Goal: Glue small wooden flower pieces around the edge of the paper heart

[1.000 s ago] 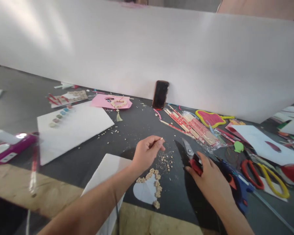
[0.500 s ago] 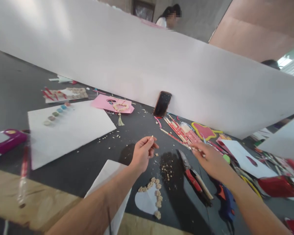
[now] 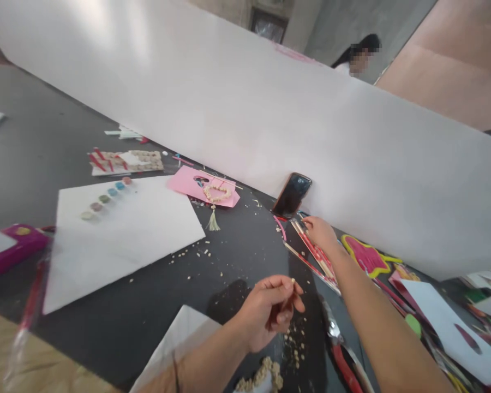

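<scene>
My left hand (image 3: 270, 308) is closed in a pinch above the dark table, with a tiny pale piece (image 3: 293, 280) between thumb and forefinger. Below it, partly cut off by the bottom edge, lies a white cutout edged with clustered beige bits (image 3: 265, 372). Loose pale crumbs (image 3: 297, 341) are scattered beside it. My right hand (image 3: 321, 234) reaches to the far ends of the red-and-wood sticks (image 3: 311, 248), just right of the propped phone (image 3: 292, 195). Its fingers are drawn together there; what they grip is hidden. Red-handled pruning shears (image 3: 339, 349) lie under my right forearm.
A white board (image 3: 245, 114) stands along the back. To the left are a white sheet (image 3: 126, 234) with paint pots (image 3: 106, 199), a pink card (image 3: 184, 183) with a beaded bracelet (image 3: 216, 192), and a purple tool (image 3: 18, 248). A person (image 3: 358, 57) is beyond the board.
My right hand has moved from the near ends of the sticks to their far ends by the phone. My left hand keeps its pinch. The view has shifted, so the cutout now sits lower.
</scene>
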`<state>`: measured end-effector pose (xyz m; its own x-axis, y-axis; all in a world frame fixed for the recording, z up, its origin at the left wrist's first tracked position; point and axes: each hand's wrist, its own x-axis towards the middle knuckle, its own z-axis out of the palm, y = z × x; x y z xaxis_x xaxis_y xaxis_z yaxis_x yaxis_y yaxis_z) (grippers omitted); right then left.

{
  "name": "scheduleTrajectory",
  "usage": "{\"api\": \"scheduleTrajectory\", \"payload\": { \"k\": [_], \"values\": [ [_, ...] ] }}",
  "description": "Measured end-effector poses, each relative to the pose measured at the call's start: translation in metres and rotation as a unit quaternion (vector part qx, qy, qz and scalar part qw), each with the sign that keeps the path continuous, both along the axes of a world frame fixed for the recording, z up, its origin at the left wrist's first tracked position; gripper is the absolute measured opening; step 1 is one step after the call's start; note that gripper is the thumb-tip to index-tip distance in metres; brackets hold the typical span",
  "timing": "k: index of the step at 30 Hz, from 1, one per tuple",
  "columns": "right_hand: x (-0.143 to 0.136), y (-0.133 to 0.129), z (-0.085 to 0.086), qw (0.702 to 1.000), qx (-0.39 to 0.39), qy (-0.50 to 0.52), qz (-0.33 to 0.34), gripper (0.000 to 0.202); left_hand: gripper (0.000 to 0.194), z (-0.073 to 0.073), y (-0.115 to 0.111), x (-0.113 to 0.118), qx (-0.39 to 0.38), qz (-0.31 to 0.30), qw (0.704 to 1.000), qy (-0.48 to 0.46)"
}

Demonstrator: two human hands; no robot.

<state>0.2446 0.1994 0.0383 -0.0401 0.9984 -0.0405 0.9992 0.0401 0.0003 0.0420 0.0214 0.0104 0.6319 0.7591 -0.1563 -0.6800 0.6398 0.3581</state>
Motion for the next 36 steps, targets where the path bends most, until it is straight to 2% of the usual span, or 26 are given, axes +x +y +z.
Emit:
{"api": "scheduleTrajectory", "payload": {
  "k": [4, 9, 12, 14, 17, 21, 24, 26, 29, 32, 36],
  "values": [
    [0.000, 0.023, -0.009, 0.999, -0.018, -0.030, -0.005, 0.029, 0.022, 0.000, 0.001, 0.001, -0.015, -0.001, 1.000, -0.015],
    [0.001, 0.038, -0.016, 0.998, -0.029, -0.044, -0.019, 0.029, 0.025, -0.004, -0.002, 0.003, -0.019, 0.004, 1.000, -0.018],
    [0.003, 0.042, -0.015, 0.999, -0.022, -0.034, -0.026, 0.030, 0.025, -0.006, -0.003, 0.000, -0.016, 0.007, 1.000, -0.012],
    [0.006, 0.039, -0.008, 0.999, -0.012, -0.020, -0.028, 0.030, 0.024, -0.005, -0.002, -0.004, -0.017, 0.011, 1.000, -0.010],
    [0.011, 0.017, 0.010, 1.000, -0.004, 0.009, -0.017, 0.024, 0.021, -0.003, 0.001, -0.011, -0.026, 0.028, 0.999, -0.015],
    [0.013, -0.043, 0.032, 0.996, -0.056, 0.058, 0.046, 0.020, 0.017, 0.001, 0.003, -0.015, -0.033, 0.034, 0.999, -0.022],
    [0.007, -0.088, 0.035, 0.985, -0.127, 0.075, 0.086, 0.016, 0.015, 0.002, 0.001, -0.016, -0.027, 0.029, 0.999, -0.021],
    [0.003, -0.107, 0.031, 0.980, -0.159, 0.069, 0.093, 0.014, 0.015, 0.003, -0.001, -0.016, -0.019, 0.028, 0.999, -0.020],
    [-0.001, -0.116, 0.020, 0.978, -0.187, 0.037, 0.084, 0.012, 0.015, 0.003, -0.002, -0.018, -0.005, 0.039, 0.999, -0.022],
    [-0.003, -0.114, 0.010, 0.976, -0.210, -0.010, 0.062, 0.022, 0.014, 0.005, 0.000, -0.021, -0.003, 0.053, 0.998, -0.020],
    [-0.008, -0.111, 0.008, 0.971, -0.229, -0.044, 0.060, 0.028, 0.015, 0.007, 0.002, -0.024, -0.005, 0.066, 0.998, -0.022]
  ]
}}
